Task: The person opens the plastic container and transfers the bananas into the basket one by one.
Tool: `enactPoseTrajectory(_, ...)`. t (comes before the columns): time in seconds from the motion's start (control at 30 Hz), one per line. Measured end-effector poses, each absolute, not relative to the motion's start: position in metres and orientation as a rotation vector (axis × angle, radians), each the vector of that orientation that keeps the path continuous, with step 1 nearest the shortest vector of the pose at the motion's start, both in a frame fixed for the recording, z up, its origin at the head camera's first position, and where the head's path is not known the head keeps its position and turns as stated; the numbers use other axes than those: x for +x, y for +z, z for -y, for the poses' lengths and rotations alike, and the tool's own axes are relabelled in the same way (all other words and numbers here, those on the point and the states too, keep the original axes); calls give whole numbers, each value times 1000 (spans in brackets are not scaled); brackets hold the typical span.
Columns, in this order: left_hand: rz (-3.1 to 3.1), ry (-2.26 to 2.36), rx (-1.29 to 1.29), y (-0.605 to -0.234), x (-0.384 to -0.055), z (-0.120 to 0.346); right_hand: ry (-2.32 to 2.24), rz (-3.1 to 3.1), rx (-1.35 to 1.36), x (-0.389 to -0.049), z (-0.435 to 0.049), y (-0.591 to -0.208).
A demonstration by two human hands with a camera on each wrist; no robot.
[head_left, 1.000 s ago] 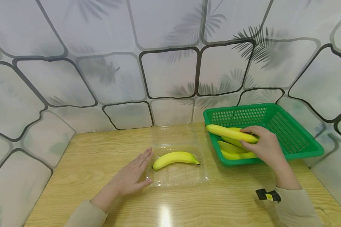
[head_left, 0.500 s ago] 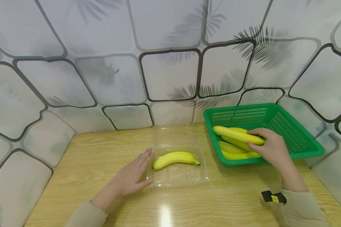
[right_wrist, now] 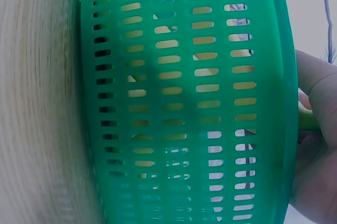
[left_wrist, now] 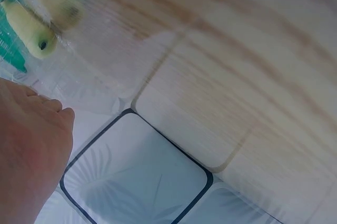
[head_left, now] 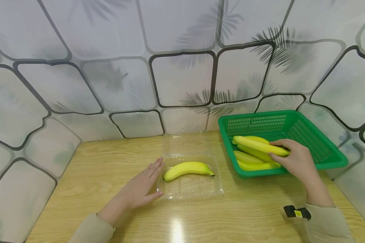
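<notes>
On the wooden table lies a clear plastic clamshell box (head_left: 190,193) with its lid folded back toward the wall. One yellow banana (head_left: 188,170) rests inside it, its stem end to the right. My left hand (head_left: 140,187) lies along the box's left side, fingers straight and touching the edge. At the right, my right hand (head_left: 296,160) pinches a banana (head_left: 258,145) by its right end, over other bananas (head_left: 246,158) in a green plastic basket (head_left: 319,148). In the right wrist view the basket's slotted wall (right_wrist: 179,97) hides most of the fruit.
A patterned wall covering (head_left: 182,81) stands directly behind the table and at both sides. The wooden table top (head_left: 103,168) extends left of the box and in front of it. A black strap with a yellow label (head_left: 297,213) sits at the right sleeve.
My right hand has shifted right and slightly down with the held banana, which now sits further inside the basket. The left hand and the boxed banana have stayed in place.
</notes>
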State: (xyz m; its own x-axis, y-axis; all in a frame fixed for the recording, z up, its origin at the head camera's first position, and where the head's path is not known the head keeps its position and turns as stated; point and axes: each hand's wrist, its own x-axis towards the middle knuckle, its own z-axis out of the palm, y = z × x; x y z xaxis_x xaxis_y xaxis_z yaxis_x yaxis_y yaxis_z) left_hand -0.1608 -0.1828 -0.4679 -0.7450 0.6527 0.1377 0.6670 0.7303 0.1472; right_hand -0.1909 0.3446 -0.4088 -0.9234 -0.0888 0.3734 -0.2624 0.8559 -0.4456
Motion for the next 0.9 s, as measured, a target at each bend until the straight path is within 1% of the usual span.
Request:
enactPoseTrajectory(0.47,2842,-277,-1093,-470,-161,183,720,2689,175,-193,-354,-413)
enactPoseTrajectory(0.9,2838,-276,-1090,-472,-163,184,722,2702,115,-200,-352,-410)
